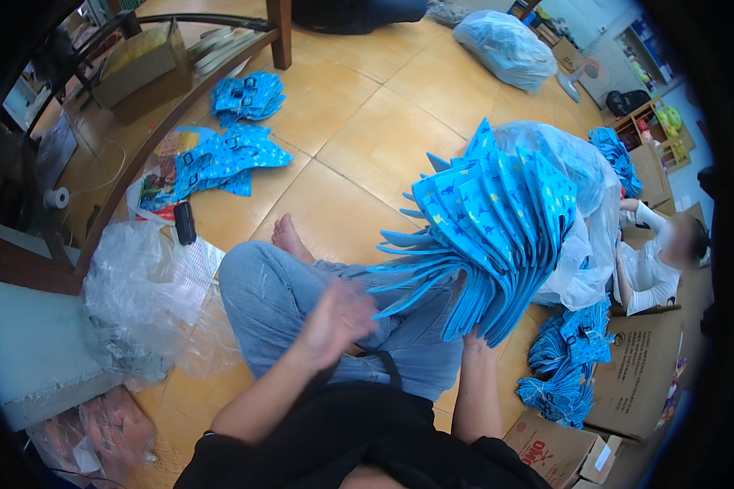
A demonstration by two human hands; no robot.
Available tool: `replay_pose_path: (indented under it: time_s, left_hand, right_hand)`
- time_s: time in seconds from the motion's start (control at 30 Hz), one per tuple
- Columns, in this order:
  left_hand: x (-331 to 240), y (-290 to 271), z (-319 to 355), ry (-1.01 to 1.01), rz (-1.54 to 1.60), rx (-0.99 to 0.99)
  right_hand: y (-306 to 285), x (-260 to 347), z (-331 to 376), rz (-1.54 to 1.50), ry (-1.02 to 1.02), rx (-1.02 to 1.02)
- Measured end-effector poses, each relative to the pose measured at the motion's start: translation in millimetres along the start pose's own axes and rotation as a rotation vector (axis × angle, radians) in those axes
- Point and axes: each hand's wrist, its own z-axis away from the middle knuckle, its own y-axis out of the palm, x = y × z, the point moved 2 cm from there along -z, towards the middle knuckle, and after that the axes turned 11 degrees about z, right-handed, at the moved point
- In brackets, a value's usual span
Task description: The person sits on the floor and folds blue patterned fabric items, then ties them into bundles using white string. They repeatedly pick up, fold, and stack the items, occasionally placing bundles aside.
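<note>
A thick fanned stack of blue printed cloth-like pieces (497,220), with small dinosaur-like figures, rises over my right knee. My right hand (476,341) grips it from beneath; most of the fingers are hidden behind the pieces. Close to the stack's left edges is my left hand (338,322), smeared by motion, so its fingers and any contact are unclear. I sit cross-legged on the floor in blue jeans (269,301). Two piles of similar blue pieces with dark buckles, a nearer pile (228,159) and a farther pile (249,96), lie ahead to the left.
Clear plastic bags (139,285) lie left beside a black oblong object (185,222). A translucent bag (595,171) stands behind the stack; blue bundles (559,391) and cardboard boxes (636,367) are at right. Another person (652,257) sits beyond. A wooden frame (163,122) borders the left.
</note>
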Motion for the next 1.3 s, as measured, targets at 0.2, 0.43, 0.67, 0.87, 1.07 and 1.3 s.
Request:
replay_pose_path:
  time_s: [0.2,0.43,0.67,0.87,1.07,1.3]
  left_hand:
    - [35,53,-3,-0.278,0.149,0.329]
    - [-9,35,25,-0.108,-0.131,0.492]
    - [13,11,68,-0.007,-0.107,0.301]
    - [-3,71,92,0.144,-0.263,0.337]
    - [-58,118,55,0.254,-0.638,0.277]
    - [-118,91,-70,0.003,-0.547,0.049]
  right_hand:
    - [3,7,41,0.132,0.112,-0.097]
    - [12,9,80,0.224,0.28,-0.017]
    - [15,4,108,0.461,0.204,0.111]
    - [17,37,90,0.449,0.059,0.139]
    - [36,66,22,0.412,0.044,0.27]
    - [8,-1,-70,0.518,0.09,0.372]
